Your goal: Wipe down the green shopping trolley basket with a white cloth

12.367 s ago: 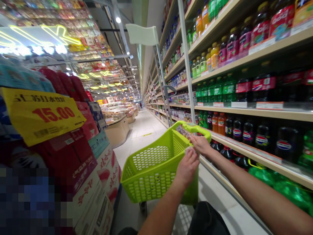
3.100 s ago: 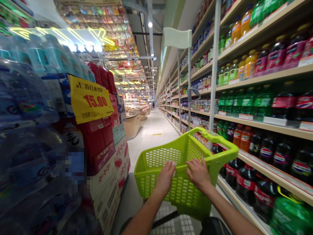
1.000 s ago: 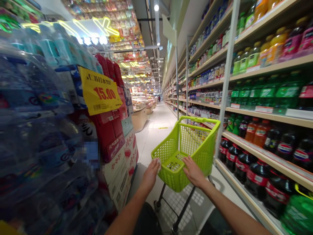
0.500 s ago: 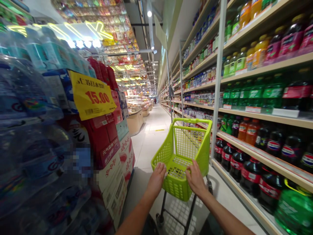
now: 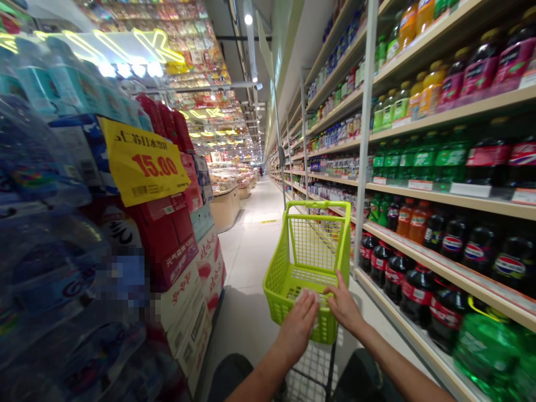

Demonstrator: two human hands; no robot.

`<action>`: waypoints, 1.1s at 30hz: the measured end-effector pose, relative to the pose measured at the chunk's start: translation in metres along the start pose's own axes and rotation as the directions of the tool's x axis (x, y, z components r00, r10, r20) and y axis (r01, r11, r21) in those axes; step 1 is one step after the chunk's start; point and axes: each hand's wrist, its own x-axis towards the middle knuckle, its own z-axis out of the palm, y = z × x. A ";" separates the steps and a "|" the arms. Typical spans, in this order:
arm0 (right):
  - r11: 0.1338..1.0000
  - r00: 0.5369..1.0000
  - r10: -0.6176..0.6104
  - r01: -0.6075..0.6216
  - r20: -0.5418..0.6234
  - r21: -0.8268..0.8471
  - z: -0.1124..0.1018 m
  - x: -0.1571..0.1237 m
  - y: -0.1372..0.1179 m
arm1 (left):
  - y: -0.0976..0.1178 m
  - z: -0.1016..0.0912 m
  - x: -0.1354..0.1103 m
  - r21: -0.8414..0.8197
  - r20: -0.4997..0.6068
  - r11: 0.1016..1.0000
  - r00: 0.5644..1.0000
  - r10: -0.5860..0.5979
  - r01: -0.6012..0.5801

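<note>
A lime-green shopping cart (image 5: 278,279) stands in front of me, its lattice basket over a dark metal frame. My left hand (image 5: 299,324) lies over the middle of the near basket rim, pressing a crumpled white wipe (image 5: 313,294) against it. Most of the wipe is hidden beneath the fingers. At the near right corner, my right hand (image 5: 345,307) grips the rim, its index finger pointing up. The two hands are close together but apart. No goods show inside the basket.
Shelves of bottled soft drinks (image 5: 422,156) line the right side. Stacked drink cartons (image 5: 184,301) and shrink-wrapped bottles (image 5: 54,268) rise on the left, with a yellow price sign (image 5: 144,162). A pale tiled aisle (image 5: 251,223) runs ahead past display counters (image 5: 226,206).
My left hand has slid right along the near rim with the white wipe, from the left corner to the middle. My right hand stays at the right corner. The cart has turned slightly.
</note>
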 end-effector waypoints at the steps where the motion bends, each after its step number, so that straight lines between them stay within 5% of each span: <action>1: 1.000 1.000 0.007 -0.007 0.004 0.016 0.002 0.000 -0.002 | -0.006 0.000 -0.004 0.018 0.011 1.000 1.000 -0.006 0.006; 8: 0.992 0.999 0.047 -0.050 0.025 0.115 0.019 0.010 -0.019 | -0.075 -0.025 -0.035 0.072 -0.001 0.950 0.952 -0.305 0.304; 11: 0.992 0.998 0.041 -0.046 0.049 0.116 0.023 0.016 -0.019 | -0.055 -0.009 -0.020 0.011 -0.026 0.955 0.955 -0.296 0.296; 16: 0.987 0.995 0.007 -0.022 0.096 0.158 0.023 0.025 -0.004 | -0.008 0.022 0.010 0.004 -0.070 0.999 0.997 -0.044 0.044; 19: 0.981 0.995 -0.023 0.004 0.099 0.193 0.024 0.027 0.010 | -0.029 0.012 -0.002 0.072 -0.062 0.997 0.998 -0.025 0.029; 23: 0.976 0.998 -0.054 0.043 0.044 0.216 0.034 0.025 0.019 | -0.057 -0.003 -0.017 0.144 -0.071 0.972 0.981 -0.180 0.188; 25: 0.977 0.999 -0.030 0.025 0.019 0.210 0.041 0.023 0.021 | -0.047 0.002 -0.010 0.123 -0.086 0.974 0.980 -0.180 0.190; 29: 0.981 0.999 -0.016 0.008 0.038 0.193 0.042 0.023 0.024 | -0.010 0.018 0.012 0.062 -0.062 0.998 0.998 0.010 -0.006; 33: 0.987 0.997 -0.032 0.020 0.075 0.161 0.035 0.028 0.030 | -0.027 0.005 0.001 0.050 -0.022 0.999 1.000 -0.017 0.018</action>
